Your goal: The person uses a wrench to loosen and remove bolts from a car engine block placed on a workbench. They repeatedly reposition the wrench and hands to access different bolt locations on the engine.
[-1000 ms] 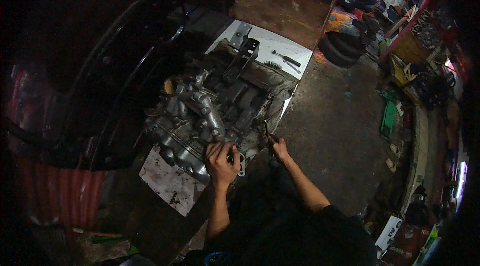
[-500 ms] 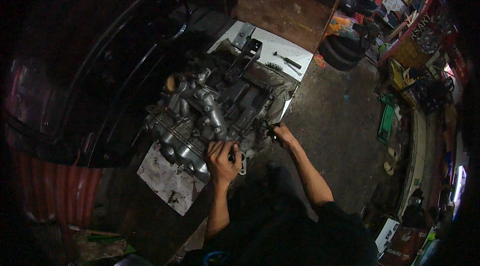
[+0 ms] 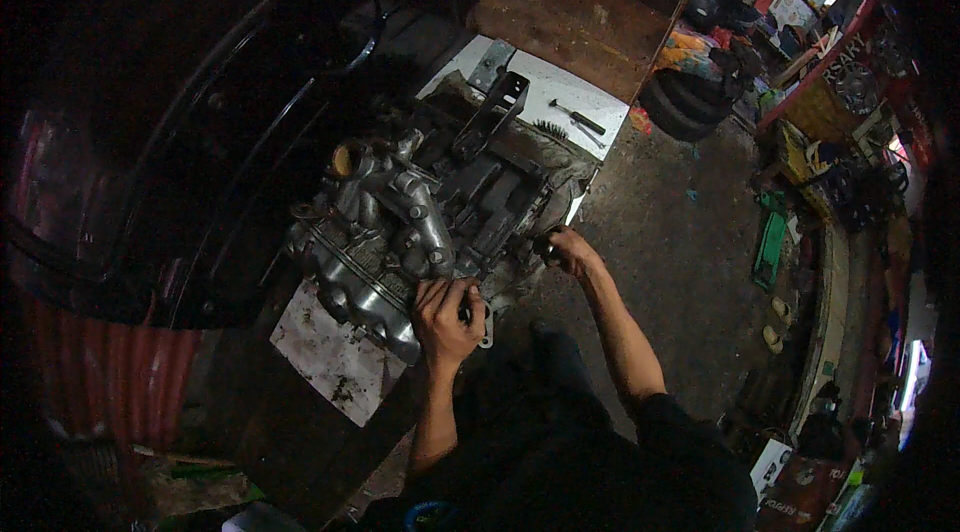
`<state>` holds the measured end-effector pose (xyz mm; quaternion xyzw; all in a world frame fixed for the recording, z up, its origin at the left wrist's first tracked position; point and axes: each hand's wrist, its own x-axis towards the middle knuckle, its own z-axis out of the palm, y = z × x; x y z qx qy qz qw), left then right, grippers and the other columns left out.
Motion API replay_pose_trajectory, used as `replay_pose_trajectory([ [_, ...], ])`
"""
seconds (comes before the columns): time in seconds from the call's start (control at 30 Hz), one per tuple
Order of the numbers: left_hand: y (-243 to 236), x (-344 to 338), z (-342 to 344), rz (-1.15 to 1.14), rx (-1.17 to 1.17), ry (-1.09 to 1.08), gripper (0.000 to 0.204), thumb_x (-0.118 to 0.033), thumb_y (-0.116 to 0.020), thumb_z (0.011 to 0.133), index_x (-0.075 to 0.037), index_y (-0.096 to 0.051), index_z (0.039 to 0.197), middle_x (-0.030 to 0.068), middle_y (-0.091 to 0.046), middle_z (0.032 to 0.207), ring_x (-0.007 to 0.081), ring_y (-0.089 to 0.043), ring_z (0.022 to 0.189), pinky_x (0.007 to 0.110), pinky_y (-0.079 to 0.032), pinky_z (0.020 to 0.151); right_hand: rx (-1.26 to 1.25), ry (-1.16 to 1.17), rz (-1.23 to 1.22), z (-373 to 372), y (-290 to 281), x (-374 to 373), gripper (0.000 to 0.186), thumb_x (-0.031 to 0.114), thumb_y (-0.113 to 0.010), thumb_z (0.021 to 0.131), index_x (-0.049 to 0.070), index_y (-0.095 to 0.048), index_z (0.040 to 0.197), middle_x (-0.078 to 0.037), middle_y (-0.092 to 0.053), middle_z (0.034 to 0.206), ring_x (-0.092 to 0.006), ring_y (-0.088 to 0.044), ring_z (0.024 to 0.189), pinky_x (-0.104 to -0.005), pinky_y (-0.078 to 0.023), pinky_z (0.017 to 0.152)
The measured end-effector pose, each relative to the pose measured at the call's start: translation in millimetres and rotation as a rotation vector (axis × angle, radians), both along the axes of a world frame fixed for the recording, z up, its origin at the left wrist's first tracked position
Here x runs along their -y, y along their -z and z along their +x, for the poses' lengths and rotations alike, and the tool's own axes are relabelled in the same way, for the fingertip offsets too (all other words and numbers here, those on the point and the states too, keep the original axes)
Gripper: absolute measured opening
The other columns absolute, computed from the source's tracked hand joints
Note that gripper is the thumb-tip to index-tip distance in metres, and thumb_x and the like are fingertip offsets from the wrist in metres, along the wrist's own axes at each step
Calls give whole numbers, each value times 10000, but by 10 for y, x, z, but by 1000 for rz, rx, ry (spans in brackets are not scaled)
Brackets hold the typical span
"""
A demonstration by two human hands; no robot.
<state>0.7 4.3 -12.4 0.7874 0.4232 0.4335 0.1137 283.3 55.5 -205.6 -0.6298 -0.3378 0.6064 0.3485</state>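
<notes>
A grey metal engine (image 3: 420,222) lies on its side in front of me, with a ribbed, rounded silver cover (image 3: 365,307) at its near left. My left hand (image 3: 450,317) is closed over the engine's near edge, fingers together and bent down onto the metal. At the engine's right side, my right hand (image 3: 573,252) is curled into a fist around something small and dark. Shadow and the fingers hide what that thing is. A black bracket (image 3: 492,114) sticks up from the engine's far side.
Beyond the engine, a black-handled hammer (image 3: 577,118) and a brush (image 3: 550,131) lie on a white board (image 3: 590,102). A stained pale sheet (image 3: 335,357) sits under the near left side. Dark bodywork (image 3: 190,152) rises at left. Tyres (image 3: 685,107) are stacked at far right.
My right hand has shifted slightly away from me and turned at the wrist, still closed. My left hand stays in place on the engine. The view has tilted a little.
</notes>
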Motion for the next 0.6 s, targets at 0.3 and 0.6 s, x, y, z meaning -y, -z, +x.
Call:
replay_pose_trajectory([
  [0.3, -36, -9, 21, -3, -5, 12, 107, -85, -539, 748, -2, -606, 746, 132, -610, 712, 317, -568, 665, 386, -416, 650, 576, 1, 197, -1113, 604, 553, 366, 199, -727, 657, -2, -564, 917, -189, -612, 906, -331, -591, 890, -420, -461, 756],
  [0.6, 43, -12, 1, 30, -11, -15, 88, -82, -547, 741, -26, -614, 757, 109, -608, 701, 302, -565, 649, 382, -425, 636, -123, 251, 298, -912, 844, 693, 425, 345, -680, 767, -11, -587, 981, -74, -608, 899, -206, -553, 835, -348, -453, 733],
])
